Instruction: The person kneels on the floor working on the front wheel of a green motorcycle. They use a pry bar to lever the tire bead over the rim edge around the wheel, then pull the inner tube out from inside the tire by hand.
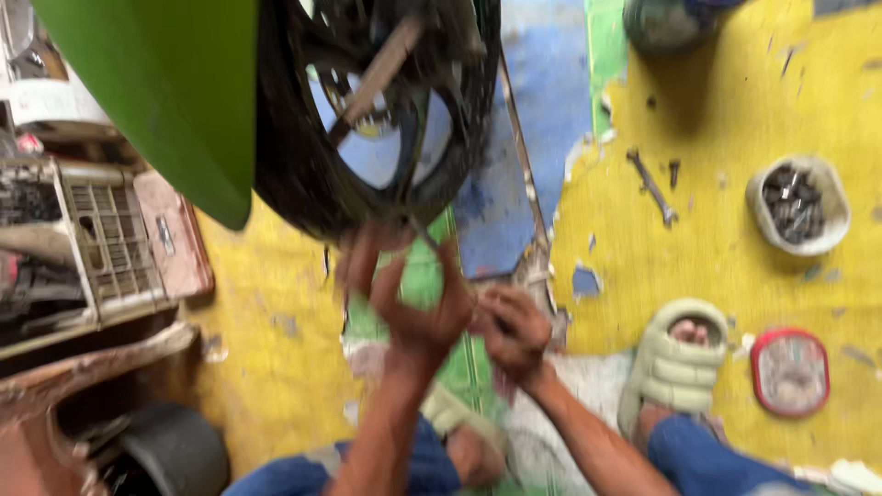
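Head view looks down on a worn floor (735,266) painted yellow, with blue and green patches where the paint has flaked. A wrench (651,186) lies on the yellow part, a white bowl of small metal parts (797,204) sits further right, and a red-rimmed round tin (789,372) lies near the person's sandalled foot (675,363). A grey plastic crate (110,243) stands at the left edge. A black wheel (367,119) stands upright beside a green body panel (175,92), its tyre reaching down to just above the hands and its long axis running up out of view. The left hand (409,298) is raised with fingers spread and curled at the tyre's lower edge; blur hides whether it grips anything. The right hand (513,331) is loosely closed just beside it, low near the floor, and what it holds cannot be told.
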`<state>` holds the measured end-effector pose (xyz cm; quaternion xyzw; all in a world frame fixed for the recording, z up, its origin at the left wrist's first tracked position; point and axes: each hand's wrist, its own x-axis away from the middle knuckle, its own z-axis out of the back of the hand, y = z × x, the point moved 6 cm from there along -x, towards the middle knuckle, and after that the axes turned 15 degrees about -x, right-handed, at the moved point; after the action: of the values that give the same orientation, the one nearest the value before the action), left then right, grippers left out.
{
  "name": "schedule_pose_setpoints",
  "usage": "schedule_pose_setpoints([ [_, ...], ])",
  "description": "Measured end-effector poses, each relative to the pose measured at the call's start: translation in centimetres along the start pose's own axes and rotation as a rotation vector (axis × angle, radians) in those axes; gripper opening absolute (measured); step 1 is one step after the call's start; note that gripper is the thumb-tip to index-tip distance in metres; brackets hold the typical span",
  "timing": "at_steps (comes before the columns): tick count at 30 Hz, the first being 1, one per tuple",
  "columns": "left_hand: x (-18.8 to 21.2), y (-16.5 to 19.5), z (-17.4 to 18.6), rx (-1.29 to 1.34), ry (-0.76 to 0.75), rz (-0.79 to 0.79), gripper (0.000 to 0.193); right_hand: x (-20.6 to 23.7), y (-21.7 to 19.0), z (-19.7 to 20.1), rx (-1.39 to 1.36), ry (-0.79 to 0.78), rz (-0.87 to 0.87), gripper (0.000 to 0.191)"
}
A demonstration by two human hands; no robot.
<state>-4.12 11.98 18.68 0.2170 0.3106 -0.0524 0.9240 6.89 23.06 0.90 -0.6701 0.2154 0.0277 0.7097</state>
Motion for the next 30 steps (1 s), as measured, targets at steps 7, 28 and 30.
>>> schedule_pose_setpoints([
  [7, -11.7, -6.9, -14.9, -1.241, -0.468, -0.626, 0.082, -1.8, 1.8, 1.5, -0.112, 0.082, -0.003, 0.009],
  [28, -10.3, -9.4, -13.2, -0.861, -0.554, -0.586, 0.056, -12.4, -1.9, 4.1, -0.016, 0.015, 0.266, 0.031],
  [30, -10.3, -9.6, -13.1, -0.880, -0.585, -0.570, 0.056, -13.9, -2.9, 3.8, -0.108, 0.038, 0.278, 0.032],
])
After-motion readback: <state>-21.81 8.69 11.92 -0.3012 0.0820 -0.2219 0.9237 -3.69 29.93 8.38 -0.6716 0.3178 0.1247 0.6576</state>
